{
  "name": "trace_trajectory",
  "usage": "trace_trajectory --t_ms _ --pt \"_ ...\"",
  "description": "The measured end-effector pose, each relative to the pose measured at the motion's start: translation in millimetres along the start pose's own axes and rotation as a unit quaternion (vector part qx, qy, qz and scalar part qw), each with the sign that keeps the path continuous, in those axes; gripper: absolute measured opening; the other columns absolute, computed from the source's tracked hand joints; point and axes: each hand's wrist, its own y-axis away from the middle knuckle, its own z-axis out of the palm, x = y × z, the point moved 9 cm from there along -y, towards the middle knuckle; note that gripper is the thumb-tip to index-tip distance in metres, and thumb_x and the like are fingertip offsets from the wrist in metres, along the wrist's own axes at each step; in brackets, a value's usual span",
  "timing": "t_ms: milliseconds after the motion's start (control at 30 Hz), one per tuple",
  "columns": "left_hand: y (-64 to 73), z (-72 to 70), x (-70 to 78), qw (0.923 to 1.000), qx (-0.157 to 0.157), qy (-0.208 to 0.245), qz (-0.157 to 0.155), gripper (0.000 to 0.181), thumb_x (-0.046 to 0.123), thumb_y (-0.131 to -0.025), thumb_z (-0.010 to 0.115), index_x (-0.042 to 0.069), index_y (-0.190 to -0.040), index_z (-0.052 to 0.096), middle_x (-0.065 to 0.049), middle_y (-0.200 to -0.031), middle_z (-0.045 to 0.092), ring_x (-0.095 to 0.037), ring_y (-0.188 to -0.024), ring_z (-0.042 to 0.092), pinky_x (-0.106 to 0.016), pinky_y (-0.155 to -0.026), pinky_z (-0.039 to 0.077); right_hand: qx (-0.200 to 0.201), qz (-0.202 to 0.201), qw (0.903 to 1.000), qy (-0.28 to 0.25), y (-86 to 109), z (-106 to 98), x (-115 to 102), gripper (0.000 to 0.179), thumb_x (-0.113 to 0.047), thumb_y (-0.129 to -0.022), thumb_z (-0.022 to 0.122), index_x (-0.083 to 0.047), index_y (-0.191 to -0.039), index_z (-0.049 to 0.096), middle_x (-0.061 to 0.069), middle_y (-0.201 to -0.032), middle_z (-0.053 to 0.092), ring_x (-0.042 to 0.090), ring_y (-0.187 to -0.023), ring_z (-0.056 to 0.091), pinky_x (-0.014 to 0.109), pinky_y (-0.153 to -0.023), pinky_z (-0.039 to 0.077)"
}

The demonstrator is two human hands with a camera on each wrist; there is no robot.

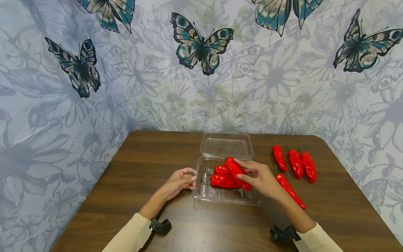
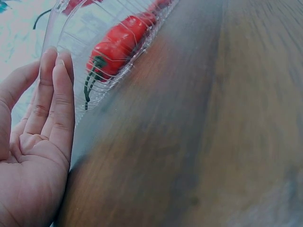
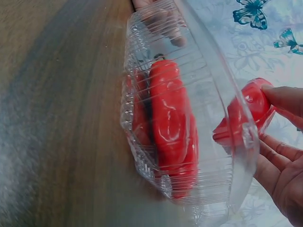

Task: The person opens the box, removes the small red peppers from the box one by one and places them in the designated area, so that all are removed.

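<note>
A clear plastic clamshell container [image 1: 201,196] lies on the table with its lid [image 1: 226,144] folded back. Red chili peppers [image 1: 223,181] with shiny skin lie in its base; in the left wrist view a green stem [image 2: 98,62] shows through the wall. My right hand [image 1: 262,178] pinches another red chili pepper [image 1: 234,167] between thumb and fingers, tilted above those in the base. The right wrist view shows this held pepper [image 3: 251,106] beyond the container's near wall. My left hand [image 1: 180,183] touches the container's left side with its fingertips, the fingers nearly straight.
On the brown wooden table [image 1: 151,154], several more red chili peppers [image 1: 296,163] lie right of the container, one [image 1: 290,190] close beside my right forearm. A wall covering with butterflies [image 1: 201,49] stands behind the table. Black bands [image 1: 160,226] are on both wrists.
</note>
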Motion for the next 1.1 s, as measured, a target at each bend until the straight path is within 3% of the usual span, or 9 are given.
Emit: trace_trajectory --t_ms 300,567,833,1100 --pt "4.3 -0.7 1.9 1.0 0.001 -0.004 -0.008 0.018 -0.001 -0.101 0.058 0.006 -0.117 0.058 -0.003 -0.079 0.071 -0.013 -0.073 0.068 -0.028 -0.073 0.06 0.016 -0.003 0.9998 -0.008 -0.5 -6.2 -3.3 0.054 -0.018 -0.09 0.08 -0.019 -0.141 0.062 0.006 -0.136 0.064 0.017 -0.092 0.071 0.034 -0.076 0.06" --pt "4.2 -0.5 3.5 1.0 -0.004 0.001 -0.001 0.018 0.0 -0.1 0.059 0.007 -0.116 0.059 -0.002 -0.079 0.071 -0.012 -0.074 0.068 -0.028 -0.073 0.06 0.019 0.004 0.9993 -0.031 -0.5 -13.7 -3.1 0.055 -0.015 -0.091 0.077 -0.019 -0.143 0.059 0.008 -0.13 0.067 0.02 -0.091 0.071 0.031 -0.062 0.059" --pt "4.2 -0.2 -2.6 1.0 0.002 -0.004 -0.007 0.016 0.001 -0.1 0.06 0.005 -0.116 0.058 -0.004 -0.081 0.07 -0.013 -0.074 0.068 -0.028 -0.072 0.06 0.027 0.006 0.9993 -0.027 1.8 -21.3 -7.3 0.055 -0.016 -0.091 0.078 -0.02 -0.143 0.059 0.008 -0.129 0.067 0.019 -0.095 0.071 0.032 -0.068 0.061" --pt "0.2 0.9 -0.5 0.9999 0.005 -0.01 -0.009 0.015 0.002 -0.101 0.059 0.006 -0.115 0.059 -0.003 -0.08 0.07 -0.013 -0.074 0.067 -0.028 -0.073 0.06 0.053 0.045 0.9976 0.002 7.9 -37.0 -3.0 0.056 -0.022 -0.092 0.078 -0.026 -0.144 0.058 0.007 -0.132 0.066 0.026 -0.104 0.07 0.03 -0.072 0.06"
